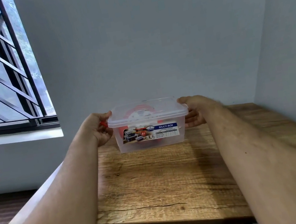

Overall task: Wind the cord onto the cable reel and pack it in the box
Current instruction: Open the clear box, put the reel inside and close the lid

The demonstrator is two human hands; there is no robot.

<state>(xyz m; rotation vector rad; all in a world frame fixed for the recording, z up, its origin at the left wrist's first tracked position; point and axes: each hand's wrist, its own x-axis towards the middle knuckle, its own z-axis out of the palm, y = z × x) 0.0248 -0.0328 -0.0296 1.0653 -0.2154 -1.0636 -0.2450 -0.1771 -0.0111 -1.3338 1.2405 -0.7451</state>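
left hand (97,128): fingers curled round the left end of the clear box (148,129), at the red latch (103,124); right hand (193,112): thumb on the lid (146,110), fingers against the right wall; both forearms outstretched; box on wooden table (162,176); red cable reel (140,113) inside, lid on.

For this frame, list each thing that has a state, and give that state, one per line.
box: on the table, lid on.
lid: sits on the box; red latch at the left end, whether clipped cannot be told.
cable reel: inside the box, seen through the plastic.
left hand: grips the box's left end at the latch.
right hand: holds the box's right end.
window: whether open cannot be told.
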